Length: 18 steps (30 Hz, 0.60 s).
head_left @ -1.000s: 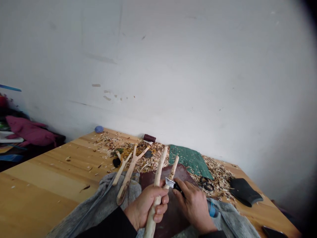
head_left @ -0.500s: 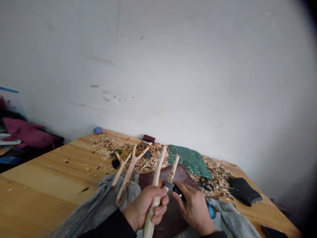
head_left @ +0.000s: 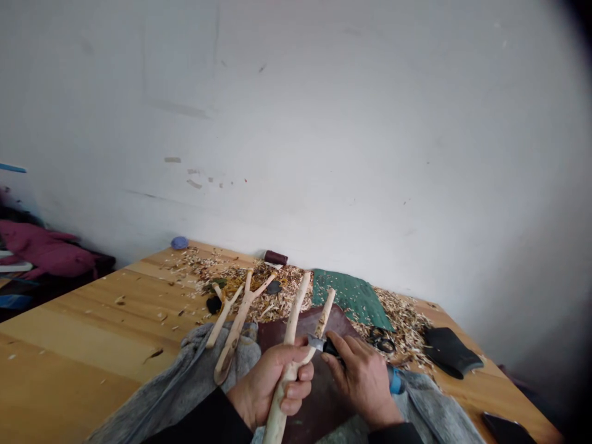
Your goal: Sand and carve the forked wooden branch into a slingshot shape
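My left hand [head_left: 272,379] is shut around the lower stem of a peeled forked branch [head_left: 290,364], whose two prongs point up and away from me. My right hand [head_left: 363,382] grips a black-handled carving knife [head_left: 329,347], and its short steel blade rests against the right prong. Two more peeled forked branches [head_left: 235,327] lie to the left on a grey cloth [head_left: 222,364] and among the wood shavings [head_left: 272,302]. A dark red leather piece [head_left: 319,401] lies below my hands.
Behind my hands are a green cloth [head_left: 346,299] and scissors [head_left: 382,340]. To the right lie a black leather pouch [head_left: 451,351] and a phone [head_left: 506,430]. A white wall borders the wooden table [head_left: 92,327]. A purple garment [head_left: 46,256] lies beyond the table's left edge.
The view has drifted slightly, moving everything a little to the left. The knife blade has shifted slightly along the prong, and both hands keep their hold.
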Motion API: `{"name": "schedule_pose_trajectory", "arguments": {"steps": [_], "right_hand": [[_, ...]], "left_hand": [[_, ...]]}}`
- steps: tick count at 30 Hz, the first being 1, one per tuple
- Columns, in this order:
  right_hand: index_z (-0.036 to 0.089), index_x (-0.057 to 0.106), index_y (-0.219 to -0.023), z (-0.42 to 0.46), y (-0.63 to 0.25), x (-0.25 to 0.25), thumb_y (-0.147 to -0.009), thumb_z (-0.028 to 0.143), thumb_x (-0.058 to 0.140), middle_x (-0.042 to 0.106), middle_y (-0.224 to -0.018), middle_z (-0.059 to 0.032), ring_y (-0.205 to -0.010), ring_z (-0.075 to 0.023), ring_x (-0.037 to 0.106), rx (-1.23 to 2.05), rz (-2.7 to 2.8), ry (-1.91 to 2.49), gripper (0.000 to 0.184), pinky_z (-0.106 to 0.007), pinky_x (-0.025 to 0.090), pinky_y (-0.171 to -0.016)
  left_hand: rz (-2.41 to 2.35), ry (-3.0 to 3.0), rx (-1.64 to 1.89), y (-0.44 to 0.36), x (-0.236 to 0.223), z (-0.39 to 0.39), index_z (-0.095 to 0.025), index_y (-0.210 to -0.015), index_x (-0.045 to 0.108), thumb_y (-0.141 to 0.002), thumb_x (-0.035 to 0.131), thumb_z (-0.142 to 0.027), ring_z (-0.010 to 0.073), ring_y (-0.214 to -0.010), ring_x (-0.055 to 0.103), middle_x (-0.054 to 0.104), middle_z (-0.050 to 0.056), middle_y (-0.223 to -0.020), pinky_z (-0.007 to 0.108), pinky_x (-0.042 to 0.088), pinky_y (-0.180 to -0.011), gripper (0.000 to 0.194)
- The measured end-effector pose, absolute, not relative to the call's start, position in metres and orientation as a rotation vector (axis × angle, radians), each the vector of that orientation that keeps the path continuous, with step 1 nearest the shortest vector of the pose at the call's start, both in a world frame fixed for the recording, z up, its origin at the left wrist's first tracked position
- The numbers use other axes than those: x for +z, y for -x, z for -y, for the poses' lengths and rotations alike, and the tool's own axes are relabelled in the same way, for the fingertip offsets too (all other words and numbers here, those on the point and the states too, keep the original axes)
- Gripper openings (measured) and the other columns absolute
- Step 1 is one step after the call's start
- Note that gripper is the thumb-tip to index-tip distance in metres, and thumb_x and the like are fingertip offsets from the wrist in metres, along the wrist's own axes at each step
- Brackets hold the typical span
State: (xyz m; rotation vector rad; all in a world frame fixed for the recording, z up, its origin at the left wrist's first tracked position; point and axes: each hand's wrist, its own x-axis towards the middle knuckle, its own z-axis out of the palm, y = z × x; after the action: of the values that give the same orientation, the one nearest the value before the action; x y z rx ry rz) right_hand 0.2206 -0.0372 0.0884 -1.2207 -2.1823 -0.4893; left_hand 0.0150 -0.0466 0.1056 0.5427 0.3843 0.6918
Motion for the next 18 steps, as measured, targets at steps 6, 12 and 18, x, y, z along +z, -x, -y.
{"name": "schedule_pose_trajectory", "arguments": {"steps": [6,12,18], "right_hand": [[0.015,0.064,-0.115,0.042,-0.215,0.09,-0.097,0.045,0.043,0.064,-0.071,-0.0049,-0.065,-0.0171,0.06,-0.637,2.104,1.158,0.041,-0.027,0.04,-0.063],[0.015,0.067,-0.111,0.04,-0.224,0.089,-0.094,0.041,0.051,0.067,-0.072,-0.0064,-0.064,-0.0178,0.063,-0.805,1.92,1.211,0.035,-0.028,0.044,-0.066],[0.013,0.064,-0.112,0.032,-0.236,0.085,-0.097,0.042,0.04,0.073,-0.086,-0.0111,-0.068,-0.0183,0.069,-0.551,1.836,1.298,0.041,-0.025,0.05,-0.061]], "left_hand": [[-0.201,-0.617,0.463,-0.009,0.109,0.043,-0.016,-0.065,0.051,-0.082,0.062,-0.054,0.003,-0.031,0.023,0.036,-0.008,-0.043,0.017,0.01,-0.03,0.043],[-0.164,-0.577,0.43,-0.006,0.106,0.04,-0.016,-0.067,0.053,-0.078,0.061,-0.065,0.0038,-0.031,0.022,0.035,-0.007,-0.044,0.016,0.01,-0.029,0.051],[-0.182,-0.456,0.623,-0.01,0.109,0.045,-0.019,-0.098,0.057,-0.083,0.065,-0.048,0.0032,-0.036,0.03,0.048,-0.005,-0.062,0.015,0.014,-0.031,0.033]]}}
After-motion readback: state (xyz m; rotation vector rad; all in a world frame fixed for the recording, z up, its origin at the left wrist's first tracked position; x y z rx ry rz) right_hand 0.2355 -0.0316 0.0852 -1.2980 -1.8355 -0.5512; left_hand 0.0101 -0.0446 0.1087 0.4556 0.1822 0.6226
